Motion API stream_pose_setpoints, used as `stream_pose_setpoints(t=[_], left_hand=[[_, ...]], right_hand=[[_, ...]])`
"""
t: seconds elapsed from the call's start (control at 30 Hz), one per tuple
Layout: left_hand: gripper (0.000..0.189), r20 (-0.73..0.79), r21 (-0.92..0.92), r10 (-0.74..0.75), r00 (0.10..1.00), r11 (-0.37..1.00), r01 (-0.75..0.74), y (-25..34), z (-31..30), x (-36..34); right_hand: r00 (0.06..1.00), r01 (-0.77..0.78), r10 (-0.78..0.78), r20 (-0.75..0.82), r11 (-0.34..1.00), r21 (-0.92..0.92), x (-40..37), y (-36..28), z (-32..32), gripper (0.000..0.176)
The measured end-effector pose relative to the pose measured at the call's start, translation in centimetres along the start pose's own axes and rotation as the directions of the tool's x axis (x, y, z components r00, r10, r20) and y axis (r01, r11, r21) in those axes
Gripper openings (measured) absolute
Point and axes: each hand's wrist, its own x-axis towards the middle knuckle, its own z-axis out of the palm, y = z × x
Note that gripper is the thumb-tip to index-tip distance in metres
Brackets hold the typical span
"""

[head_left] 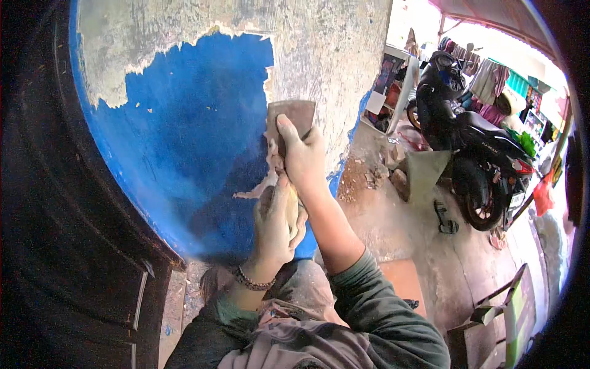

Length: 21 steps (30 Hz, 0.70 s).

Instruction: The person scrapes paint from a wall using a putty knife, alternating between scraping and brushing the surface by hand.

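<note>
A wide-bladed scraper point(300, 111) lies with its blade against the wall, pointing upward. My right hand point(304, 157) grips the blade's lower part, with the thumb laid on its face. Below it, my left hand point(273, 218) is wrapped around the scraper's yellowish handle point(292, 212). Blue paint point(190, 123) covers the wall's left and lower part, and its ragged edge runs beside the blade. Bare, mottled grey-white wall point(332, 55) shows above and to the right. A strip of loosened paint point(264, 184) hangs left of my hands.
At the left stands a dark wooden door point(55, 184). A black motorcycle point(479, 135) is parked at the right, with hanging clothes point(488, 80) behind it. Rubble point(396, 178) and a sandal point(444, 218) lie on the dusty floor. A metal-framed object point(498, 313) stands at lower right.
</note>
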Motion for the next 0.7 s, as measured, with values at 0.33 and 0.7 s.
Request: stream_pose_setpoints(t=[0.33, 0.7], left_hand=[[0.036, 0.040, 0.007, -0.042, 0.998, 0.999, 0.042, 2.4, 1.3, 0.3], [0.041, 0.101, 0.047, 0.041, 0.994, 0.998, -0.046, 3.4, 2.5, 0.2]], right_hand=[[0.997, 0.071, -0.071, -0.013, 0.996, 0.058, 1.4, -1.5, 1.0, 0.015], [0.996, 0.072, -0.072, -0.048, 0.997, -0.010, 1.9, -3.4, 1.2, 0.023]])
